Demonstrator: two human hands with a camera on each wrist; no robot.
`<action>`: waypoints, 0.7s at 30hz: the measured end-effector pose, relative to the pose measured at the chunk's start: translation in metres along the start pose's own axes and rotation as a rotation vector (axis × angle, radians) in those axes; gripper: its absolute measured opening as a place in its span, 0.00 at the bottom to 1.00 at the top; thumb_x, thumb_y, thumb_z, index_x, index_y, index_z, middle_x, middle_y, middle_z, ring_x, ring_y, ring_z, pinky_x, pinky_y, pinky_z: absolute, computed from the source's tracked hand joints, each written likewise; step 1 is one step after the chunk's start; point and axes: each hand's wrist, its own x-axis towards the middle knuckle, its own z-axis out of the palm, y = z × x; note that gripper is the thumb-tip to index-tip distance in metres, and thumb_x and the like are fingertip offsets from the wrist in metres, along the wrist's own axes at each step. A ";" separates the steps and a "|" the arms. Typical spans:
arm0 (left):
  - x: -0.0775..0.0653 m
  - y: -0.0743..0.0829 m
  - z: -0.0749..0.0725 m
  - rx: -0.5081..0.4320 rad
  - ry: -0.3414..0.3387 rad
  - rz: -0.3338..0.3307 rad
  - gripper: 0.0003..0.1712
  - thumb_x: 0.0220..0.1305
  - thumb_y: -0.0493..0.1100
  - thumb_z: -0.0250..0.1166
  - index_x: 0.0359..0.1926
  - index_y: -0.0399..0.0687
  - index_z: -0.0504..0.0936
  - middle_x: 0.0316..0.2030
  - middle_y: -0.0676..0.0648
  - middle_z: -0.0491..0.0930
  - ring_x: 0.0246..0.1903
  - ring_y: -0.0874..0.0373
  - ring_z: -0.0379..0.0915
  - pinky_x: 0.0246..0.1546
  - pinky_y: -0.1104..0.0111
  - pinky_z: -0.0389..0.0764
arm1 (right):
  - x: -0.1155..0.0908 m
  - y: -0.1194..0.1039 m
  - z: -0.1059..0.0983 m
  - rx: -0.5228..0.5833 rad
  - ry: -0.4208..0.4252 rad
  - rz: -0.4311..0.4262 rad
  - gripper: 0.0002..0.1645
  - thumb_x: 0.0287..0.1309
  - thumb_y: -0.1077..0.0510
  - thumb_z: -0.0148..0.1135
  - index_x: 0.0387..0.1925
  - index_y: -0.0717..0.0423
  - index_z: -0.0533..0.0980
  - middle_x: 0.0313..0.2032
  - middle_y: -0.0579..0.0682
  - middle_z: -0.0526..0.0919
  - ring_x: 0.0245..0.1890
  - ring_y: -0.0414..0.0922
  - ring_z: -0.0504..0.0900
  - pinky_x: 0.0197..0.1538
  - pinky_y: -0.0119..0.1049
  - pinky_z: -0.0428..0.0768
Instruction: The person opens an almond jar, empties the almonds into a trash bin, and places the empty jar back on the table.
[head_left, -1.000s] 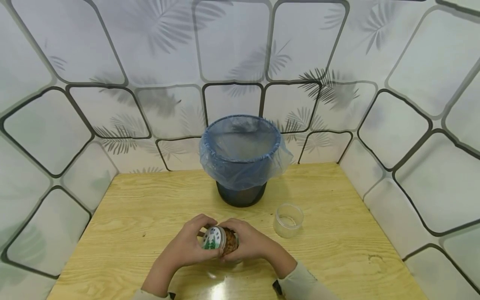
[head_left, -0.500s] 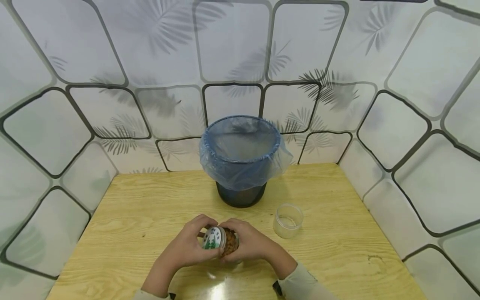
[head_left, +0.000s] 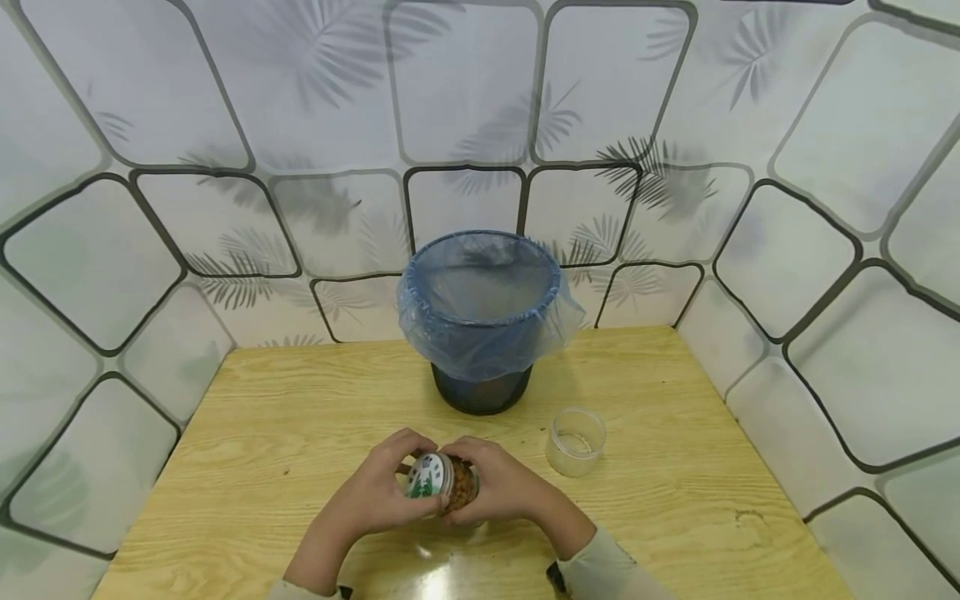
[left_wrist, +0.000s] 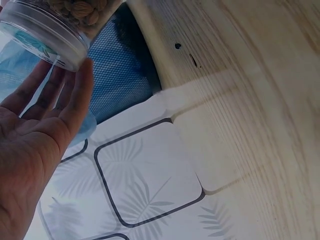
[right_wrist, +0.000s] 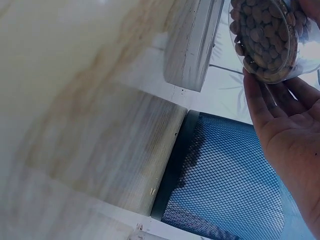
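Now, L hand (head_left: pixel 377 493) gripped the lid (head_left: pixel 426 477), prob. a lid-handling step; next move seemed to call for a firm counter-hold. Jar (head_left: pixel 461 486) sat tilted btwn both hands, near side of the bin (head_left: pixel 483 392): clear, packed w/ brown nuts (right_wrist: pixel 262 40), lid white-and-green, on. R hand (head_left: pixel 501 485) gripped its base end; clear tub (head_left: pixel 576 446) stood rightmost.
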 end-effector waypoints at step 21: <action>0.001 0.000 0.001 0.025 0.030 -0.064 0.26 0.60 0.58 0.80 0.55 0.58 0.84 0.49 0.56 0.81 0.47 0.58 0.82 0.43 0.67 0.89 | 0.000 -0.002 0.000 -0.031 0.011 0.018 0.44 0.44 0.44 0.89 0.64 0.40 0.79 0.54 0.36 0.82 0.51 0.32 0.81 0.56 0.31 0.84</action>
